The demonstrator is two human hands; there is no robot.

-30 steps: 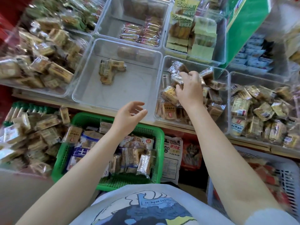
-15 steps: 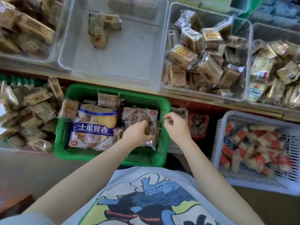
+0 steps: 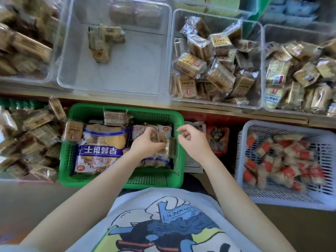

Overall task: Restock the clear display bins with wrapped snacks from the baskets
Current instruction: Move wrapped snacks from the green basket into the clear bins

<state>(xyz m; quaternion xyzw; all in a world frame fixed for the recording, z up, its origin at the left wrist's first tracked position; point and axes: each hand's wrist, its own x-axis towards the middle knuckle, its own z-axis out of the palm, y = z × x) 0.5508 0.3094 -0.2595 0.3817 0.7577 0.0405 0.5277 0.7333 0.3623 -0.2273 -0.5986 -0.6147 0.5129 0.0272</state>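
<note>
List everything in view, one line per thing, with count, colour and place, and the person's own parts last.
clear display bins: four plainly seen, see-through, in a row on the shelf at top; more behind them.
brown wrapped snacks: many, brown and gold, heaped in the right-hand bins and the far-left bin; only a few in the second bin.
green basket: one, green, below the shelf at centre.
large biscuit bag: one, blue and white, lying in the green basket's left half.
white basket: one, white, lower right.
red-and-white snacks: many, in the white basket.
loose snack pile: many, brown, left of the green basket.
left hand: one, gripping wrapped snacks in the green basket.
right hand: one, fingers curled, above the green basket's right rim; nothing visible in it.
</note>
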